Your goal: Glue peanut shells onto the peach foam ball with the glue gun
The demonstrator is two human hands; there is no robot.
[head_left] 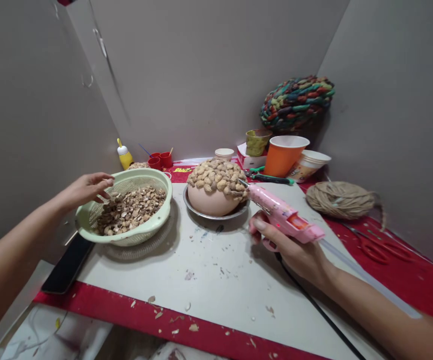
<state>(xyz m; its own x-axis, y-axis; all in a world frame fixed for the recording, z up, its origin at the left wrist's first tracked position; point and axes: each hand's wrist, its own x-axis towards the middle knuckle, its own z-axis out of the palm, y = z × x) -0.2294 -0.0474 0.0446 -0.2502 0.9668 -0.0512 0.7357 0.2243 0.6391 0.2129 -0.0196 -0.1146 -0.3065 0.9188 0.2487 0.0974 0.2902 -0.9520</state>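
My right hand [276,235] is wrapped round the handle of a pink hot glue gun [280,207], with a glue stick [370,280] jutting from its back. The nozzle points at a pale rounded form [210,201], whose upper part is covered in nut shells [216,175]. That form rests in a shallow metal bowl [216,216]. On the left, my left hand [92,189] hovers over the rim of a pale green plastic colander [144,230] with its fingers stretched out and apart. Loose shell pieces [133,210] fill the colander's bottom.
A black phone [68,265] lies at the table's left edge. Behind stand an orange cup [286,156], paper cups [310,165], small red cups [159,160] and a yellow bottle [125,156]. Twine [340,199] and red-handled scissors [381,247] lie right. The gun's cord [314,300] trails forward.
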